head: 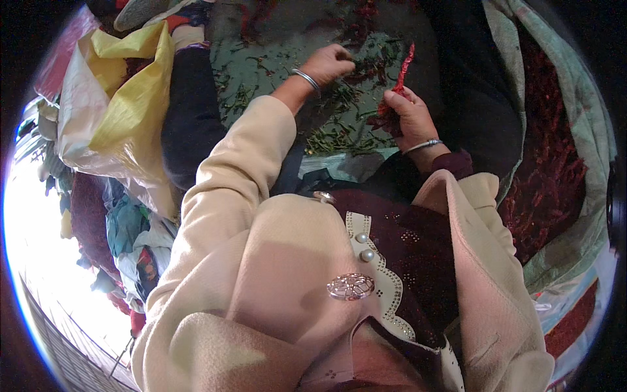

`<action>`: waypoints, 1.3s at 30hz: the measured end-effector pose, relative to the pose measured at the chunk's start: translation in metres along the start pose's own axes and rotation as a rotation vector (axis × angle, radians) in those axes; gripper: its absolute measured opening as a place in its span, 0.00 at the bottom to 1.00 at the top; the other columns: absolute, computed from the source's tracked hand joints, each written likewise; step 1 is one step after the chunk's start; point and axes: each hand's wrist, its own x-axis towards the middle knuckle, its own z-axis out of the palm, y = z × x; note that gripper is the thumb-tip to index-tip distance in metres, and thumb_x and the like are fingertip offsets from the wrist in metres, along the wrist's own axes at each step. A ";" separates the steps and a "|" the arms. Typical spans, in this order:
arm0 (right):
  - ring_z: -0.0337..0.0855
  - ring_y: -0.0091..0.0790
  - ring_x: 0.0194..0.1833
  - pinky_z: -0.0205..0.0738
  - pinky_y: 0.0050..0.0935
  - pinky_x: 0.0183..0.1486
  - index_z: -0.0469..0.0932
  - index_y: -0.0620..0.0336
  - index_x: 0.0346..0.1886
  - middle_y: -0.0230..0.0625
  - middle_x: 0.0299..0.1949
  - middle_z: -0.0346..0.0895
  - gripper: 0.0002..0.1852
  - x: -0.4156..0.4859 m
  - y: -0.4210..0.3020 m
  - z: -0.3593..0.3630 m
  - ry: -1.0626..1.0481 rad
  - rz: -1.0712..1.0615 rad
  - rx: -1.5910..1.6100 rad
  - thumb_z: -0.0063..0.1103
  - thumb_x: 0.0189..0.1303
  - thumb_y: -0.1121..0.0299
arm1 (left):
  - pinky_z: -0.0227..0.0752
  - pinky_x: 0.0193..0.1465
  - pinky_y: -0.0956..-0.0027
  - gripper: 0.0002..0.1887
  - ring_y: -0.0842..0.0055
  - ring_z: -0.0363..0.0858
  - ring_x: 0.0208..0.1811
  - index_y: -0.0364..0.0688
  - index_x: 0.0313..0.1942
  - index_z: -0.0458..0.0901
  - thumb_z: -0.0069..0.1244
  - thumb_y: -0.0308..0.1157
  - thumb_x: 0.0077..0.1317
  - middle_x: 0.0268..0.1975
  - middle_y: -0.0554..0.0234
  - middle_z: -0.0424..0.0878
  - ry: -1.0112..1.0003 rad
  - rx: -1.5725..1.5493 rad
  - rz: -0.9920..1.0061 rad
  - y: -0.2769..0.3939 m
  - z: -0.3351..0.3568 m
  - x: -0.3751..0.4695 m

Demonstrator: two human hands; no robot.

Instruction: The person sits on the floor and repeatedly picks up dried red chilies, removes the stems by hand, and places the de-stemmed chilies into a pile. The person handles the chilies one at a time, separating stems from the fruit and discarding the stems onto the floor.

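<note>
My right hand (415, 113) holds a bunch of dried red chili peppers; one bright red chili (404, 68) stands up between thumb and fingers, and darker ones hang below the palm. To the left, my left hand (327, 64) has its fingers curled over the greenish sheet, thumb near the fingertips; whether something small is between them cannot be told. Below and between the hands lie many loose green chili stems (338, 137) on the sheet (274, 63). More dark red chilies (362, 19) lie at the top of the sheet.
On the right, a large greenish woven sack (590, 122) holds many dried red chilies (543, 186). A white and yellow woven sack (122, 103) stands open on the left, with dark red contents. Cloths and bags (127, 225) lie below it. My dark-clothed legs flank the sheet.
</note>
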 end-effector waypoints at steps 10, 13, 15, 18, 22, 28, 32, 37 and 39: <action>0.71 0.22 0.27 0.68 0.22 0.29 0.67 0.62 0.35 0.29 0.26 0.69 0.12 -0.006 -0.006 0.005 0.007 0.034 0.010 0.52 0.46 0.70 | 0.64 0.36 0.62 0.14 0.59 0.71 0.36 0.35 0.31 0.66 0.44 0.36 0.48 0.32 0.47 0.73 -0.067 0.823 0.221 0.000 0.026 0.012; 0.71 0.22 0.27 0.68 0.22 0.29 0.67 0.62 0.35 0.30 0.26 0.69 0.12 -0.008 -0.007 0.007 0.026 0.048 0.020 0.52 0.46 0.70 | 0.65 0.34 0.61 0.13 0.58 0.72 0.34 0.35 0.32 0.66 0.42 0.34 0.50 0.31 0.47 0.73 -0.087 0.852 0.230 0.000 0.026 0.015; 0.71 0.22 0.27 0.68 0.22 0.29 0.67 0.62 0.35 0.29 0.26 0.69 0.12 -0.007 -0.007 0.007 0.021 0.027 0.014 0.52 0.46 0.70 | 0.65 0.34 0.60 0.12 0.58 0.72 0.33 0.35 0.32 0.67 0.40 0.34 0.50 0.31 0.47 0.74 -0.096 0.859 0.214 0.001 0.026 0.017; 0.71 0.22 0.26 0.69 0.22 0.28 0.67 0.60 0.33 0.29 0.25 0.70 0.09 -0.006 -0.007 0.006 0.013 0.012 0.016 0.52 0.46 0.71 | 0.65 0.33 0.59 0.12 0.57 0.72 0.33 0.36 0.33 0.67 0.41 0.34 0.49 0.31 0.47 0.73 -0.113 0.850 0.163 0.001 0.027 0.021; 0.72 0.22 0.25 0.69 0.23 0.28 0.67 0.59 0.32 0.28 0.25 0.70 0.08 -0.007 -0.008 0.009 0.027 0.026 0.034 0.51 0.47 0.71 | 0.64 0.33 0.59 0.14 0.56 0.71 0.34 0.40 0.36 0.67 0.42 0.35 0.49 0.32 0.47 0.73 -0.150 0.863 0.127 -0.001 0.027 0.029; 0.71 0.22 0.24 0.69 0.23 0.27 0.67 0.59 0.31 0.28 0.24 0.69 0.08 -0.008 -0.007 0.009 -0.003 0.025 0.038 0.50 0.47 0.71 | 0.65 0.35 0.65 0.18 0.64 0.72 0.33 0.38 0.39 0.67 0.43 0.33 0.47 0.32 0.50 0.73 -0.098 0.562 0.102 -0.008 0.012 0.025; 0.71 0.23 0.23 0.68 0.23 0.26 0.67 0.60 0.31 0.29 0.24 0.69 0.08 -0.012 -0.011 0.011 0.022 0.037 0.014 0.51 0.47 0.70 | 0.65 0.30 0.75 0.12 0.76 0.71 0.28 0.38 0.32 0.70 0.46 0.30 0.46 0.27 0.59 0.73 -0.111 -0.162 -0.127 0.003 -0.006 0.010; 0.70 0.22 0.23 0.67 0.22 0.24 0.68 0.61 0.32 0.29 0.24 0.70 0.09 -0.006 -0.005 0.008 0.040 -0.002 0.011 0.51 0.46 0.69 | 0.61 0.23 0.80 0.06 0.79 0.66 0.23 0.41 0.29 0.70 0.44 0.27 0.48 0.25 0.63 0.71 -0.336 -1.217 -0.145 0.010 -0.014 -0.018; 0.70 0.22 0.23 0.66 0.21 0.25 0.68 0.61 0.31 0.29 0.23 0.69 0.09 -0.007 -0.006 0.011 0.044 -0.011 0.018 0.52 0.46 0.69 | 0.55 0.19 0.79 0.04 0.79 0.61 0.21 0.43 0.27 0.71 0.42 0.28 0.48 0.21 0.66 0.66 -0.519 -1.386 -0.082 0.012 -0.008 -0.023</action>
